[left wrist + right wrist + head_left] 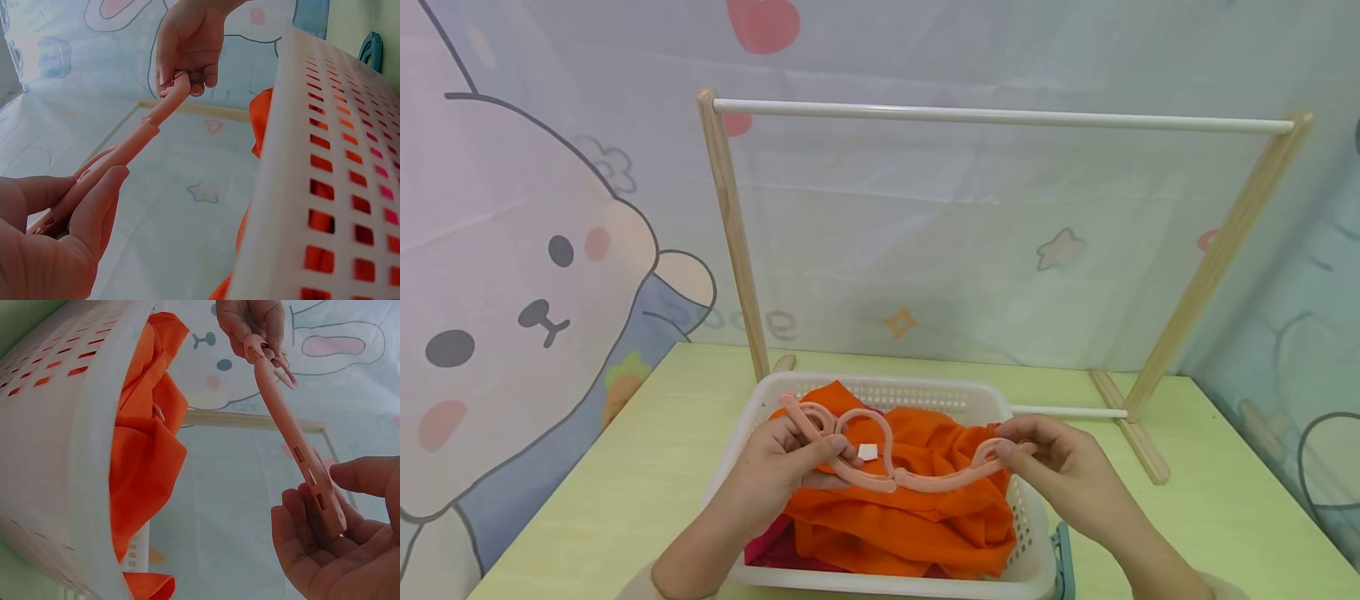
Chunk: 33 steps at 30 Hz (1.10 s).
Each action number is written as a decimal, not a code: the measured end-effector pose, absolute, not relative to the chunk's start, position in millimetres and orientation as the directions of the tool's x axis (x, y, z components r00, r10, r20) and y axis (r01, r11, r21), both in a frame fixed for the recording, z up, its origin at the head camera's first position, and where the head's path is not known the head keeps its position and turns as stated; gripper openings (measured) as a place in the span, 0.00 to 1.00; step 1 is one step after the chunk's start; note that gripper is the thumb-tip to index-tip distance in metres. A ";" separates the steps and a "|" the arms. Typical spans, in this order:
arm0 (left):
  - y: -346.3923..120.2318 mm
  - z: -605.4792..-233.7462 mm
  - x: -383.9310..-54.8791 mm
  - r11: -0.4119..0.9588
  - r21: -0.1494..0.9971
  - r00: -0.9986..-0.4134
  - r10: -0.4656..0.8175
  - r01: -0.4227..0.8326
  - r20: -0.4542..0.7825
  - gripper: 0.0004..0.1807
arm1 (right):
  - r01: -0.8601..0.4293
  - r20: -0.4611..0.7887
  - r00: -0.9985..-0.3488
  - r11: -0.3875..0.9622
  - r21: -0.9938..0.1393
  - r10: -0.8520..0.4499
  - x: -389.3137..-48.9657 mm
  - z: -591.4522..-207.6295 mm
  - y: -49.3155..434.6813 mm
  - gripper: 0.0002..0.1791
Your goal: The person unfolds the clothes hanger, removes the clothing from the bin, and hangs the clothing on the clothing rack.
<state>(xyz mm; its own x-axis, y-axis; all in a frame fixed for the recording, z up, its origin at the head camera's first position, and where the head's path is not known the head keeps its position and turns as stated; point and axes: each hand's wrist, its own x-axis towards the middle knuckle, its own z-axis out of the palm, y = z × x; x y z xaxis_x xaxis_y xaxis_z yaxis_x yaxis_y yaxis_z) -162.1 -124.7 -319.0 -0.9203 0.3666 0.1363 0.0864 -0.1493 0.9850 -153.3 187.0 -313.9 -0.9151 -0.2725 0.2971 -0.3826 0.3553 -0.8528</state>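
A pink folding clothes hanger point(936, 481) spans the two hands above the basket in the head view, hinged near its middle with a curved hook. My left hand point(790, 454) pinches its left arm between thumb and fingers; the left wrist view shows this left hand point(62, 231) up close. At the other end, my right hand point(1063, 467) holds the hanger's right arm. The right wrist view has that hand point(340, 544) around the slotted end. Below lies a rumpled orange garment point(910, 533) with a small white tag point(867, 452).
The orange garment fills a white perforated basket point(1037, 550), with crimson cloth point(767, 542) under it. Behind stands a wooden rack with a white bar point(1000, 115). A teal plastic piece point(1063, 562) sits against the basket's right side on the pale table point(617, 492).
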 end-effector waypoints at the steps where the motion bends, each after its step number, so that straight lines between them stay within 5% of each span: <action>1: -125.1 -318.7 -162.2 -0.144 0.985 -0.918 0.372 0.091 0.138 0.08 | -0.383 0.291 -0.915 0.376 -0.844 -0.279 -153.4 -312.7 187.1 0.11; 8: -126.6 -314.8 -163.3 -0.055 0.989 -0.895 0.422 0.138 0.149 0.15 | -0.446 0.293 -0.879 0.434 -0.783 -0.376 -156.8 -305.7 187.9 0.10; 17: -122.9 -309.3 -162.2 -0.026 0.994 -0.887 0.449 0.108 0.108 0.12 | -0.548 0.299 -0.798 0.424 -0.721 -0.524 -160.4 -306.8 185.8 0.08; 33: -121.1 -305.4 -165.5 -0.013 0.995 -0.879 0.467 0.099 0.094 0.13 | -0.522 0.200 -0.768 0.414 -0.746 -0.608 -160.5 -312.7 180.5 0.07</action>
